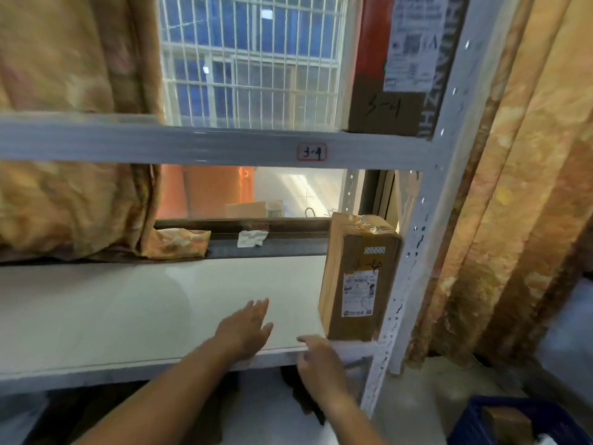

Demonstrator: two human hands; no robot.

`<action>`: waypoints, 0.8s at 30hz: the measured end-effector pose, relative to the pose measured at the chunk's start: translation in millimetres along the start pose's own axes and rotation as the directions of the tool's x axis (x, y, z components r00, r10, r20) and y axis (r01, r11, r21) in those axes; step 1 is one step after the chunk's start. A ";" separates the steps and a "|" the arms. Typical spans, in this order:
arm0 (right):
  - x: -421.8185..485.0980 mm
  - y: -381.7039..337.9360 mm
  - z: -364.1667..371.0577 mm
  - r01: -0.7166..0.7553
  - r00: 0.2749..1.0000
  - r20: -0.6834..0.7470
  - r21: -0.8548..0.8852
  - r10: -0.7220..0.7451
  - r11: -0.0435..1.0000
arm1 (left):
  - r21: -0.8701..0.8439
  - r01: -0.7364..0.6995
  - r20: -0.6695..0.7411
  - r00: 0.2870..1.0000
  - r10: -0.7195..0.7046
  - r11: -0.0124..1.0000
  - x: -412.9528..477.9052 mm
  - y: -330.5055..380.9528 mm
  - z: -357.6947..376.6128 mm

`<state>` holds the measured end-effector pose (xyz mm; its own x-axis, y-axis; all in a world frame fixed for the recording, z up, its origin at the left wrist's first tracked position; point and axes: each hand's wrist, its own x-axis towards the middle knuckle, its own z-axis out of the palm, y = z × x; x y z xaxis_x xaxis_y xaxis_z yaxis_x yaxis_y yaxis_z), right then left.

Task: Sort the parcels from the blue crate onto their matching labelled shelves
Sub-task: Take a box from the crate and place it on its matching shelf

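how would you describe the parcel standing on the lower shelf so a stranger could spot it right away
Find the grey metal shelving in front of the barred window. On its white lower shelf, at the far right by the upright post, stands a brown cardboard parcel. It is the only box there, upright, with a white shipping label and handwritten marking.

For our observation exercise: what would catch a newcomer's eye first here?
The brown parcel standing upright at the right end of the white shelf, with both hands, left and right, empty near the shelf's front edge. Above, a red-bordered label marks the shelf beam.
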<state>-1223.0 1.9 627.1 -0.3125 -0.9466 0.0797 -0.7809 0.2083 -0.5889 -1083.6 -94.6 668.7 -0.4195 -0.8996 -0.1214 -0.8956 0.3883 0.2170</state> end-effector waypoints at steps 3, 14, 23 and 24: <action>2.6 -87.9 -20.0 0.366 0.931 0.092 -0.248 -0.354 0.897 | 0.045 0.152 -0.014 0.988 -0.151 0.987 -56.8 -56.2 -66.5; -96.3 -360.8 -90.0 0.607 0.783 0.086 -0.321 -0.616 0.727 | 0.040 0.223 -0.296 0.934 -0.202 0.974 -288.7 -201.1 -254.1; -191.1 -437.4 -26.7 0.699 0.713 0.266 -0.345 -0.649 0.627 | 0.080 0.400 -0.339 0.872 -0.353 0.913 -425.4 -288.3 -231.2; -197.1 -445.0 -18.8 0.704 0.710 0.280 -0.332 -0.646 0.628 | 0.087 0.420 -0.333 0.867 -0.371 0.903 -435.9 -299.7 -229.4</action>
<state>-824.0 100.4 888.6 0.4346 -0.8753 0.2118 -0.8902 -0.4532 -0.0465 -598.4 135.4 878.8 0.0181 -0.9905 0.1365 -0.9981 -0.0098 0.0610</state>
